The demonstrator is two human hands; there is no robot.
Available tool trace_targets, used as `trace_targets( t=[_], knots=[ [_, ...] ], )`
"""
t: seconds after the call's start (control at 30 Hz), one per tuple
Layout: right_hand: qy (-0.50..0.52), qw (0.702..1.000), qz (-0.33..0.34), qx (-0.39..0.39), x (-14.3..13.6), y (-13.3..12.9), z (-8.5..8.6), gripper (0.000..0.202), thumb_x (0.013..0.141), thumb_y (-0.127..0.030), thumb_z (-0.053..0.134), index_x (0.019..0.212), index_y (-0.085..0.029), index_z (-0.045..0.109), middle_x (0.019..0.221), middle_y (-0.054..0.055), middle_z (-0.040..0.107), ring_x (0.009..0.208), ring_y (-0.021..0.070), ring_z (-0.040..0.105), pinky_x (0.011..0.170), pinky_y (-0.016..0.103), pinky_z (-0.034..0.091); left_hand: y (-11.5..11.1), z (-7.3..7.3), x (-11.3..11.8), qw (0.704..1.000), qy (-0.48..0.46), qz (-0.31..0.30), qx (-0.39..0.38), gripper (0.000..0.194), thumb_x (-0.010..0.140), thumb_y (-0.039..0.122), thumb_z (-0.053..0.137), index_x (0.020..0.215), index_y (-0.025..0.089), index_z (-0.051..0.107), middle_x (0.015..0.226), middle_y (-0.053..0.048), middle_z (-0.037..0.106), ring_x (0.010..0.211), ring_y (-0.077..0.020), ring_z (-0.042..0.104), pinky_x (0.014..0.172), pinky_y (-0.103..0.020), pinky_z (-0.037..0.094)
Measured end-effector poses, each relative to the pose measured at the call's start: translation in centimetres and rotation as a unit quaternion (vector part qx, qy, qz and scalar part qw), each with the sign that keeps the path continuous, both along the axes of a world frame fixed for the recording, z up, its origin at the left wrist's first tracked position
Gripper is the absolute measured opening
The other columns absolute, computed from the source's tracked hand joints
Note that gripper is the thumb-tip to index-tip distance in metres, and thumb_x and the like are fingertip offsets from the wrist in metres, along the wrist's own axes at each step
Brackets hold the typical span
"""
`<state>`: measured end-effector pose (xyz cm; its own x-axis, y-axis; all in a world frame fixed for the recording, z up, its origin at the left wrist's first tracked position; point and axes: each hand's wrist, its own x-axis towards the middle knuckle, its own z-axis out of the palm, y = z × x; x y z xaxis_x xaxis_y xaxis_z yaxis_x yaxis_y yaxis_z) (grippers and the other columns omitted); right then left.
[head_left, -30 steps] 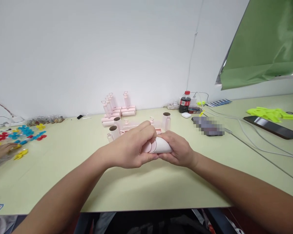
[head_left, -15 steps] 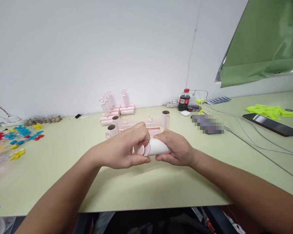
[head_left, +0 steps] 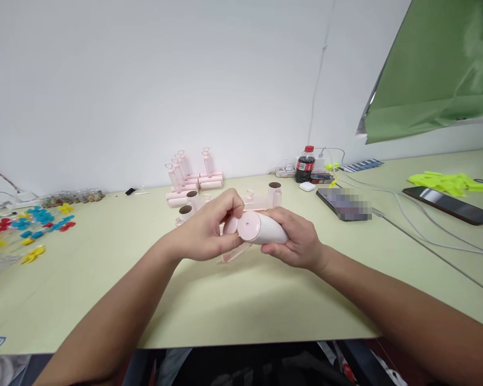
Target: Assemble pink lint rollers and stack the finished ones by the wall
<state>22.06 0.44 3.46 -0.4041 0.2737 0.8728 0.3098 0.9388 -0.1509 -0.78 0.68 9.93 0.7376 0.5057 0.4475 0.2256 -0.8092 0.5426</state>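
A white roll is held above the table, back from the middle of its near edge, with the right hand wrapped around it. A pink end cap sits in the roll's exposed end and looks fully seated, so that end appears done; the far end is hidden by the palm. The left hand is curled tight on a pink round piece right beside the cap; whether the two touch cannot be told. Toward the table's far edge, pink rolls lie beside upright heart-topped pieces, seemingly complete. Nearer, three hollow tubes stand with bare brown mouths, so their upper ends seem not yet capped.
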Motion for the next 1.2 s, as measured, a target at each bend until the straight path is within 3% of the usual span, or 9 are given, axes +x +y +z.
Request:
trace_targets(
  t=[0.17, 0.27, 0.33, 0.47, 0.6, 0.77, 1.03, 1.2],
  knots=[
    [0.106, 0.986, 0.017, -0.128, -0.1, -0.2, -0.8, 0.044, 0.089, -0.056, 0.058, 0.116, -0.021, 0.058, 0.096, 0.007, 0.069, 0.079, 0.0201, 0.066, 0.066, 0.031, 0.052, -0.9, -2.0, 1.6, 0.989, -0.079, 0.101, 0.071, 0.019, 0.088, 0.019, 0.055, 0.104, 0.021, 0.045, 0.092, -0.002, 0.049, 0.071, -0.0122, 0.045, 0.064, -0.027, 0.042],
    [0.17, 0.949, 0.039, -0.262, -0.2, -0.3, -1.1, 0.047, 0.089, -0.062, 0.053, 0.109, -0.02, 0.061, 0.079, 0.003, 0.066, 0.065, 0.0174, 0.062, 0.056, 0.029, 0.049, -1.3, -3.4, 1.8, 0.975, -0.106, 0.137, 0.137, 0.023, 0.092, 0.011, 0.044, 0.112, 0.021, 0.047, 0.096, -0.005, 0.056, 0.079, -0.0135, 0.053, 0.071, -0.028, 0.046],
    [0.187, 0.931, 0.04, -0.31, -0.1, 0.0, -1.2, 0.049, 0.089, -0.062, 0.052, 0.109, -0.019, 0.062, 0.072, 0.002, 0.065, 0.058, 0.016, 0.059, 0.05, 0.028, 0.047, -1.2, -4.2, 1.5, 0.966, -0.125, 0.15, 0.17, 0.026, 0.092, 0.007, 0.04, 0.112, 0.021, 0.049, 0.095, -0.005, 0.059, 0.083, -0.0137, 0.056, 0.073, -0.028, 0.047],
    [0.086, 0.965, 0.008, -0.249, 0.7, 1.0, -1.2, 0.046, 0.083, -0.054, 0.066, 0.113, -0.019, 0.067, 0.1, 0.008, 0.073, 0.082, 0.0224, 0.069, 0.069, 0.031, 0.054, -0.8, -4.6, 0.5, 0.946, -0.171, 0.158, 0.227, 0.028, 0.09, 0.01, 0.043, 0.114, 0.02, 0.053, 0.077, 0.001, 0.058, 0.067, -0.011, 0.056, 0.061, -0.024, 0.047],
    [-0.043, 0.984, 0.015, -0.171, 1.5, 1.7, -1.1, 0.046, 0.084, -0.042, 0.069, 0.125, -0.024, 0.064, 0.117, 0.008, 0.072, 0.098, 0.0228, 0.069, 0.082, 0.031, 0.053, -0.6, -4.2, 0.0, 0.943, -0.116, 0.142, 0.278, 0.033, 0.086, 0.02, 0.057, 0.12, 0.02, 0.055, 0.077, 0.001, 0.065, 0.067, -0.011, 0.061, 0.057, -0.021, 0.048],
    [-0.082, 0.99, 0.026, -0.108, 2.1, 1.6, -0.3, 0.043, 0.084, -0.04, 0.069, 0.122, -0.021, 0.064, 0.105, 0.008, 0.074, 0.088, 0.0204, 0.07, 0.077, 0.03, 0.054, -0.6, -4.0, -0.1, 0.956, -0.05, 0.108, 0.268, 0.044, 0.083, 0.02, 0.06, 0.127, 0.022, 0.054, 0.1, -0.006, 0.072, 0.081, -0.0144, 0.067, 0.063, -0.023, 0.053],
    [-0.151, 0.98, 0.032, -0.124, 2.6, 1.5, 0.2, 0.039, 0.083, -0.041, 0.07, 0.114, -0.018, 0.066, 0.09, 0.005, 0.073, 0.074, 0.0163, 0.066, 0.068, 0.025, 0.049, -0.4, -4.1, -0.6, 0.964, 0.018, 0.092, 0.25, 0.033, 0.082, 0.028, 0.063, 0.113, 0.018, 0.063, 0.07, 0.0, 0.068, 0.065, -0.0143, 0.064, 0.059, -0.025, 0.048],
    [-0.167, 0.978, 0.037, -0.123, 2.6, 1.7, 0.0, 0.039, 0.083, -0.041, 0.069, 0.114, -0.019, 0.065, 0.096, 0.007, 0.074, 0.08, 0.0178, 0.068, 0.07, 0.026, 0.049, -0.4, -4.1, -0.7, 0.97, 0.067, 0.093, 0.213, 0.028, 0.084, 0.028, 0.06, 0.111, 0.02, 0.065, 0.07, 0.001, 0.068, 0.064, -0.0133, 0.063, 0.06, -0.023, 0.045]
  ],
)
